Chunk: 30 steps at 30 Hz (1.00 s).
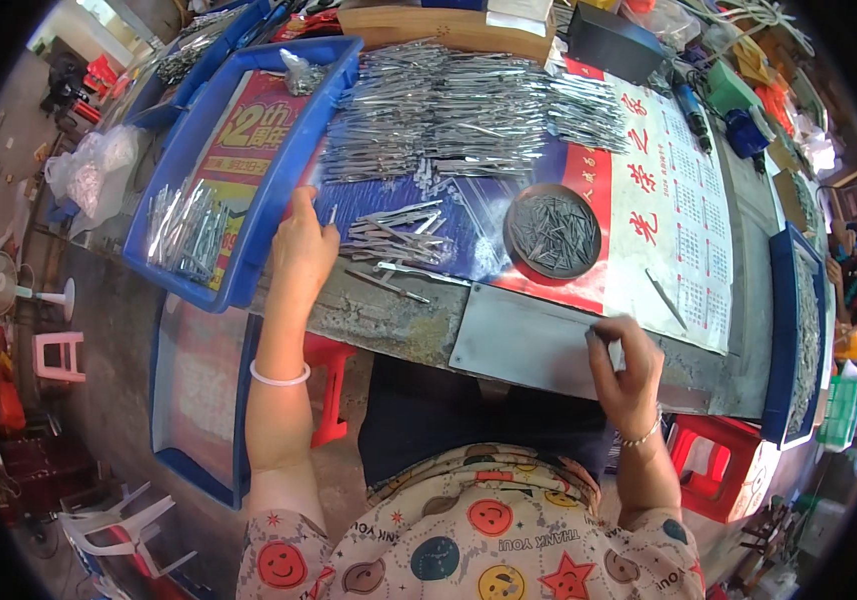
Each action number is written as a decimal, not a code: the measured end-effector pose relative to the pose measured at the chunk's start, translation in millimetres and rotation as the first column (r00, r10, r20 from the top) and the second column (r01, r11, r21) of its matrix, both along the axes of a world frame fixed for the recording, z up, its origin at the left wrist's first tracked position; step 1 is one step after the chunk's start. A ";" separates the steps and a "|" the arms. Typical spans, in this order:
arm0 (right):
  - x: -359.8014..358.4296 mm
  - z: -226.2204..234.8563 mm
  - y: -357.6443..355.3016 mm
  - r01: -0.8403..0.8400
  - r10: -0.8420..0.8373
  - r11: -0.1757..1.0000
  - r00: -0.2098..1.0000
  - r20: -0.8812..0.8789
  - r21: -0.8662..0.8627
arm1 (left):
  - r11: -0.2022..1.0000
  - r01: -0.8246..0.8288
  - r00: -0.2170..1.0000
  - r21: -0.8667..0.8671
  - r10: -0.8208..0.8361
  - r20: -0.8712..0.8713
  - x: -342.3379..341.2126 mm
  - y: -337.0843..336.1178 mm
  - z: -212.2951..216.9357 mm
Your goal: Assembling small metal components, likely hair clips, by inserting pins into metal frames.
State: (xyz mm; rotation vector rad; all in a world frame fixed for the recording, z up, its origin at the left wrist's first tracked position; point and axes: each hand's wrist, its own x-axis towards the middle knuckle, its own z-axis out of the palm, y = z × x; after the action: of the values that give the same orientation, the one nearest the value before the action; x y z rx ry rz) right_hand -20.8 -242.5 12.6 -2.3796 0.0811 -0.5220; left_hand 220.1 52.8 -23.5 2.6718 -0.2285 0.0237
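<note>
My left hand (pixel 305 248) is beside the right wall of a blue tray (pixel 249 285). A small slim metal piece (pixel 333 213) juts up from its thumb tip, seemingly pinched there. To its right lies a loose heap of thin metal strips (pixel 397 232) on a blue printed sheet. My right hand (pixel 631 372) is over a flat grey metal plate (pixel 524 335) at the table's front edge. Its fingers are curled in a pinch. Something dark shows at the fingertips, too small to name. A round dish (pixel 556 268) of short dark metal pins stands beyond the plate.
Large stacks of slim metal pieces (pixel 439 115) cover the far middle. A single metal strip (pixel 667 298) rests on the calendar sheet (pixel 689 230). Another blue tray (pixel 794 340) stands at the right edge. Red stools (pixel 714 465) are below the table.
</note>
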 end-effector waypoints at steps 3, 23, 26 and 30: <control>30.8 11.6 -16.2 -0.055 0.055 0.998 0.998 -0.015 -0.009 | 1.000 0.003 1.000 -0.026 -0.003 -0.001 -0.9 3.6 -4.7; 124.7 -14.2 -37.6 -0.200 0.067 0.833 0.962 -0.265 -0.516 | 0.988 0.146 0.989 0.054 -0.147 0.014 -2.1 6.1 1.8; 124.0 -10.8 -36.3 -0.188 0.048 0.861 0.955 -0.293 -0.472 | 0.986 0.165 0.986 -0.018 -0.165 -0.002 -2.7 13.5 -2.7; 120.2 -12.2 -40.8 -0.155 0.059 0.918 0.963 -0.263 -0.364 | 0.986 0.150 0.987 -0.078 -0.154 -0.053 -4.0 15.3 -0.2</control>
State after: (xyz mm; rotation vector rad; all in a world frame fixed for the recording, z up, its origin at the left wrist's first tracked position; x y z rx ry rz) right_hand 99.5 -283.3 0.5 -2.8050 -0.0466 -0.1954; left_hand 216.1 68.1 -23.8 2.5701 -0.4044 -0.0928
